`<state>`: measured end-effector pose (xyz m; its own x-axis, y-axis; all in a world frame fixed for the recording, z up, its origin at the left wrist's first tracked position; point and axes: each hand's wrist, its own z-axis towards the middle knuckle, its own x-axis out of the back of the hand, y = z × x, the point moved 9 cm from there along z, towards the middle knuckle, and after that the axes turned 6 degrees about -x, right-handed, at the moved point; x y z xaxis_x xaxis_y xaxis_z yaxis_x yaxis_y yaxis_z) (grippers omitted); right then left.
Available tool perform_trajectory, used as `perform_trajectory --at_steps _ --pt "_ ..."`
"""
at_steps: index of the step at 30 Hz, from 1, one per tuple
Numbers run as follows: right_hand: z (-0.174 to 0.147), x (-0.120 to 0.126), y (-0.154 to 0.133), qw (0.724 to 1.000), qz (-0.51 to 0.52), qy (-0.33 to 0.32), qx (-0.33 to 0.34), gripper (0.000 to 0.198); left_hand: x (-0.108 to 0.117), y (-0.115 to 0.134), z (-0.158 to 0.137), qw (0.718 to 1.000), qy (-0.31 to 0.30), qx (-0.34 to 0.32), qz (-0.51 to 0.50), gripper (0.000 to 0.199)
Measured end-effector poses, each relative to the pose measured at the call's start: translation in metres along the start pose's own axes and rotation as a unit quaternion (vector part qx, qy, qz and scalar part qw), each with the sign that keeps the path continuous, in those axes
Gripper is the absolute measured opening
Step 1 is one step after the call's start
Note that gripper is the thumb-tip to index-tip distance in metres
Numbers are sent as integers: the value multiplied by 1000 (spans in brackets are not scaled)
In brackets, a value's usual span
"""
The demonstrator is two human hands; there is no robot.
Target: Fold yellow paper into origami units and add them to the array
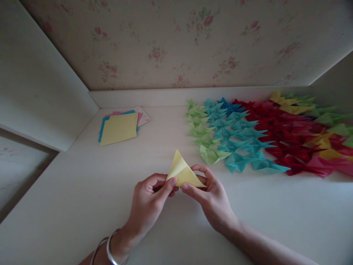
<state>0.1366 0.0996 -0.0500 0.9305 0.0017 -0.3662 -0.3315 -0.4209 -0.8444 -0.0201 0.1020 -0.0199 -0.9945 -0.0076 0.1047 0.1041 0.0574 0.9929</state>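
A yellow sheet of origami paper point(180, 170), folded into a triangle with its tip pointing away from me, is held just above the white table. My left hand point(153, 198) pinches its lower left part, thumb on the front and fingers behind. At the lower right edge, my right hand point(211, 197) grips it too, its thumb near the bottom fold and its fingers curled behind the right corner. A crease runs across the upper face of the triangle. Parts of the fingers behind the paper are hidden.
On the left lies a stack of square paper point(119, 129), yellow on top with blue and pink beneath. Rows of folded paper cranes point(239, 136) in green, teal, blue, red and yellow cover the right side. A floral-papered wall point(165, 44) stands behind the white table point(82, 191).
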Motion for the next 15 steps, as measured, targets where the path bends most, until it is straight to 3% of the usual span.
perform_trajectory --at_steps 6,15 --pt "1 2 0 1000 17 3 -7 44 -6 -15 0 995 -17 70 -66 21" --pt "0 -3 -5 999 25 -24 0 37 -4 -22 2 990 1 105 -92 22"
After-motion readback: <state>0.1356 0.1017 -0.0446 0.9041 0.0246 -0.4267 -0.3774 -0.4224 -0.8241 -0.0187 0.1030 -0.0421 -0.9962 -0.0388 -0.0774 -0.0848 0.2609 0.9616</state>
